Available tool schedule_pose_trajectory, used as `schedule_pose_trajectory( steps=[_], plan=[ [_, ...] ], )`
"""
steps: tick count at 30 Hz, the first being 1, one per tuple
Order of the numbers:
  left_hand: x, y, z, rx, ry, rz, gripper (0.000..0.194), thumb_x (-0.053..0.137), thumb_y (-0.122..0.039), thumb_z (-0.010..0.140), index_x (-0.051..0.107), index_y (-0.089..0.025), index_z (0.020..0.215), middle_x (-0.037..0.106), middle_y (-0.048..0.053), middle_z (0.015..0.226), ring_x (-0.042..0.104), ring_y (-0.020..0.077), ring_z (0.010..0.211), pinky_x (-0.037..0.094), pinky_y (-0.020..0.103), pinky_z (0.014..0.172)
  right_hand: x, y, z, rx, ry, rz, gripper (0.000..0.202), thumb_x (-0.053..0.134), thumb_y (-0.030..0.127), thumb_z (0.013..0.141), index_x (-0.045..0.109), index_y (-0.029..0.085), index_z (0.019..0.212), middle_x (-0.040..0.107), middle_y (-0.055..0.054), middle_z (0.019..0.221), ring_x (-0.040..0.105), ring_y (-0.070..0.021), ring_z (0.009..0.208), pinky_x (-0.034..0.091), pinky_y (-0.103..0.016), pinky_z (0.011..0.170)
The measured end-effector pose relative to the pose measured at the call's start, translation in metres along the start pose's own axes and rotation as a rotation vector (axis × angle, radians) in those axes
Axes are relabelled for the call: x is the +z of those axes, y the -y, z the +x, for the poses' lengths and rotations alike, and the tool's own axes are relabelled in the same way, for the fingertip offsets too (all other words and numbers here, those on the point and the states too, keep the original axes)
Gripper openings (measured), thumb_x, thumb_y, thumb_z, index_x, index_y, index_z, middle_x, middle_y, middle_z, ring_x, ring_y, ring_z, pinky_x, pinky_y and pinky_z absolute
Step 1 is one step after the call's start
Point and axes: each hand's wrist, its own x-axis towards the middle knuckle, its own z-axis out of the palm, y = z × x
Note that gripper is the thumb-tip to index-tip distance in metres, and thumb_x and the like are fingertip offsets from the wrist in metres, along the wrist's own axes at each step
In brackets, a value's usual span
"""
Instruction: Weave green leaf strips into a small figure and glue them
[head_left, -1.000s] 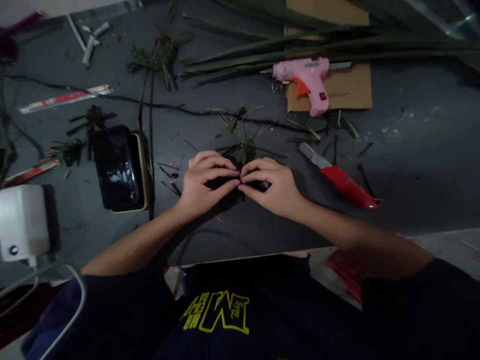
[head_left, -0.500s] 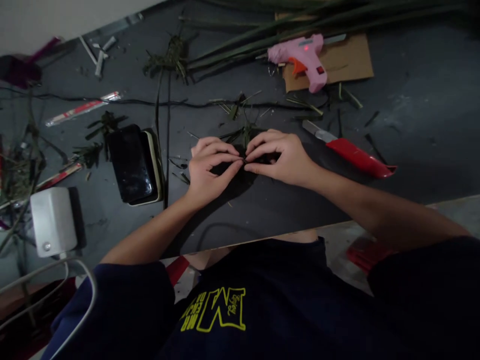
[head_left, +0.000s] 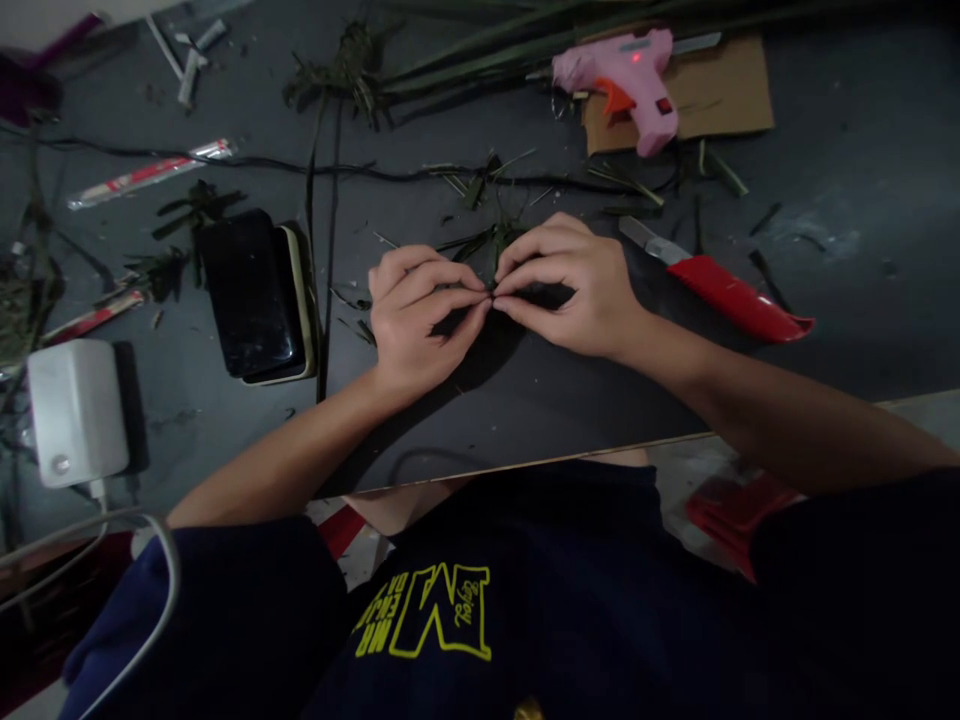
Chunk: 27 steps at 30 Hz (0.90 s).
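Close together near the table's front, my left hand [head_left: 427, 315] and my right hand [head_left: 574, 280] meet fingertip to fingertip. Both pinch a small piece made of dark green leaf strips [head_left: 499, 238]. Its loose ends spread out beyond my fingers, while the pinched part is mostly hidden and dim. Right of my right hand lies a knife with a red handle [head_left: 739, 298], its blade pointing left. Leaf scraps [head_left: 474, 185] are scattered just beyond my hands. To the left of my left hand, a black phone [head_left: 247, 295] rests on a pale-edged flat item [head_left: 307, 305].
A pink glue gun [head_left: 619, 80], red light lit, lies on cardboard [head_left: 724, 90]. Long green leaves [head_left: 465, 65] stretch along the back. A black cable [head_left: 277, 162] crosses the table. At left are a white power adapter [head_left: 79, 410] with a cable and a red-and-clear packet [head_left: 154, 172].
The camera view has shifted slightly, so the table items appear higher. Both hands stay pinched on the leaf strips, with the right hand's knuckles raised a little.
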Motion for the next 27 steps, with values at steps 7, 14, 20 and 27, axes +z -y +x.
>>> schedule_pose_trajectory(
  steps=[7,14,20,27],
  plan=[
    [0.003,-0.0007,0.0028,0.086,-0.094,-0.05,0.006,0.072,-0.026,0.093,0.074,-0.03,0.089,0.077,0.0,0.091,0.067,0.0225,0.095,0.054,0.048,0.091,0.0065,-0.0009,-0.0034,-0.028,-0.039,-0.049,0.023,0.058,0.036,0.101,0.074,0.02,0.095,0.073,-0.004,0.103,0.065,-0.0198,0.097,0.052,-0.046,0.098],
    [0.0028,0.0017,-0.0004,-0.004,-0.009,-0.038,0.005,0.074,-0.032,0.092,0.075,-0.029,0.088,0.076,0.0,0.093,0.067,0.0241,0.1,0.051,0.05,0.099,0.0075,-0.0011,-0.004,-0.047,-0.037,-0.117,0.024,0.055,0.035,0.103,0.072,0.02,0.097,0.073,-0.005,0.105,0.066,-0.0197,0.096,0.052,-0.043,0.092],
    [0.0017,-0.0019,-0.0009,-0.057,-0.003,-0.037,0.009,0.071,-0.036,0.093,0.076,-0.032,0.085,0.075,0.001,0.09,0.066,0.0254,0.099,0.051,0.052,0.098,0.0098,0.0015,-0.0055,-0.023,-0.015,-0.181,0.023,0.053,0.033,0.103,0.072,0.022,0.097,0.074,-0.005,0.107,0.065,-0.0223,0.101,0.047,-0.044,0.093],
    [0.002,-0.0032,0.0003,-0.105,0.018,0.029,0.014,0.074,-0.038,0.088,0.074,-0.031,0.076,0.076,0.002,0.087,0.066,0.027,0.096,0.053,0.053,0.092,0.0107,0.0029,-0.0065,0.022,0.007,-0.158,0.024,0.052,0.033,0.103,0.072,0.022,0.097,0.074,-0.005,0.108,0.065,-0.0234,0.103,0.043,-0.046,0.098]
  ],
)
